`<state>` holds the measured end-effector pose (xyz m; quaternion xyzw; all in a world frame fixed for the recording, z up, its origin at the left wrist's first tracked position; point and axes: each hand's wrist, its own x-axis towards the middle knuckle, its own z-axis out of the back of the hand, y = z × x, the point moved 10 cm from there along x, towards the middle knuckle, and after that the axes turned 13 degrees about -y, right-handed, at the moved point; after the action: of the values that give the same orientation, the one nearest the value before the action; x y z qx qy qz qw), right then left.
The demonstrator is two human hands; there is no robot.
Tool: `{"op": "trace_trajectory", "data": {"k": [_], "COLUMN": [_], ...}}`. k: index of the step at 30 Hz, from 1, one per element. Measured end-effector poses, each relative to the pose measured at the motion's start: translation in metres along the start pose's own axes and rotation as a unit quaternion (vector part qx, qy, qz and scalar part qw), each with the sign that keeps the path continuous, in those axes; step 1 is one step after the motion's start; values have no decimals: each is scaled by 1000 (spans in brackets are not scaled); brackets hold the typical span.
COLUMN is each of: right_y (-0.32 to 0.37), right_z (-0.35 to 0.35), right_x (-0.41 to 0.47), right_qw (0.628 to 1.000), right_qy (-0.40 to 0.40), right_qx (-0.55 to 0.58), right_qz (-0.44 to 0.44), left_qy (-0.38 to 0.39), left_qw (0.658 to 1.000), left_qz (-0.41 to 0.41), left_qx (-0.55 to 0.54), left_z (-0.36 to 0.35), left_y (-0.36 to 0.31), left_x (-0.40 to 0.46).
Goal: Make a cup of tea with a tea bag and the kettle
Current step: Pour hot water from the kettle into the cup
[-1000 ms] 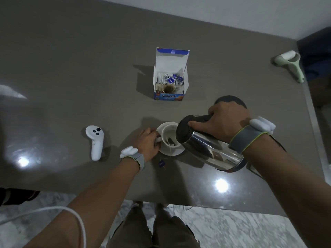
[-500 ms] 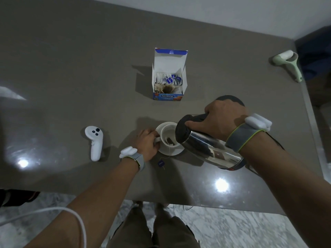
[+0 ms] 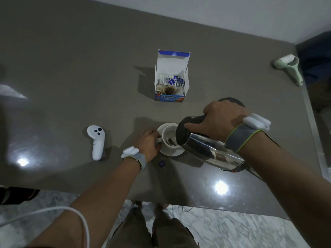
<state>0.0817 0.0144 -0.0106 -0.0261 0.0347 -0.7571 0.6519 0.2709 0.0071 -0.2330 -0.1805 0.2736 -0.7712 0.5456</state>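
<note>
A white cup (image 3: 169, 136) stands on a white saucer (image 3: 172, 152) near the table's front edge. A tea bag (image 3: 171, 141) lies inside the cup; its string runs over the rim to a blue tag (image 3: 161, 164) on the table. My left hand (image 3: 148, 143) holds the cup's handle. My right hand (image 3: 220, 122) grips the black handle of a steel kettle (image 3: 209, 151), which is tilted with its dark lid end over the cup's right rim. The kettle's spout and any water are hidden from me.
An open box of tea bags (image 3: 171, 77) stands behind the cup. A white controller (image 3: 96, 141) lies to the left. The kettle's dark base (image 3: 232, 102) peeks out behind my right hand. A green lint roller (image 3: 290, 68) lies at the far right table edge.
The kettle has tipped a little further over the cup. My left hand stays on the cup's handle.
</note>
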Motion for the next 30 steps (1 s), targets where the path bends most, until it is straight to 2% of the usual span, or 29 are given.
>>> {"op": "trace_trajectory", "data": {"k": [8, 30], "right_y": [6, 11], "right_z": [-1, 0], "right_x": [0, 4], "right_qw": [1000, 1000], "right_qy": [25, 23], "right_qx": [-5, -20], "right_qz": [-3, -6], "left_qy": [-4, -25], "left_qw": [1000, 999], "left_qz": [-1, -28], "left_qx": [6, 1], "left_z": [0, 8], "left_y": [2, -5], "left_x": [0, -1]}}
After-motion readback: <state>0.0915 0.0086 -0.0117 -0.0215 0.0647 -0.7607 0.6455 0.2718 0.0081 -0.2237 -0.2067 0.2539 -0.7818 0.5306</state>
